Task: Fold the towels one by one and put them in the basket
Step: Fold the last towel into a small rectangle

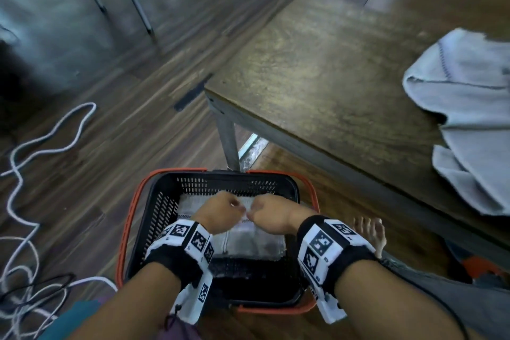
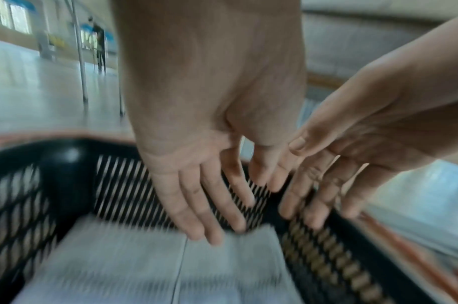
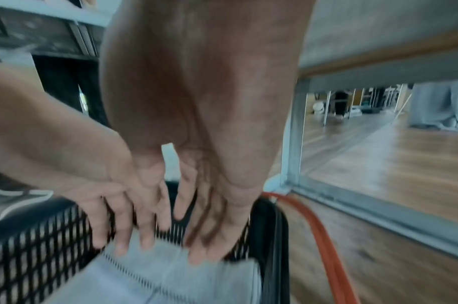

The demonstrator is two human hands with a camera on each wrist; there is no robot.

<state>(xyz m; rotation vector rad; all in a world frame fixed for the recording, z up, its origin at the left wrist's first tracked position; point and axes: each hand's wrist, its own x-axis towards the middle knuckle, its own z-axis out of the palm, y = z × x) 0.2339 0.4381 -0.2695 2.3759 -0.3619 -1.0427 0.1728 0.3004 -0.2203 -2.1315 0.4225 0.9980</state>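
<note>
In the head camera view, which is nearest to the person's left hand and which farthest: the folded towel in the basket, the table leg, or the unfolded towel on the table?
1. Folded towel: directly under the left hand, inside the basket.
2. Table leg: just beyond the basket's far rim.
3. Unfolded towel: far right, draped on the table.

You see dark wood plank floor (image 1: 116, 130) across the frame, a brown table (image 1: 317, 69) on a grey metal leg (image 1: 229, 143) at upper right, white cables (image 1: 41, 152) at left.
</note>
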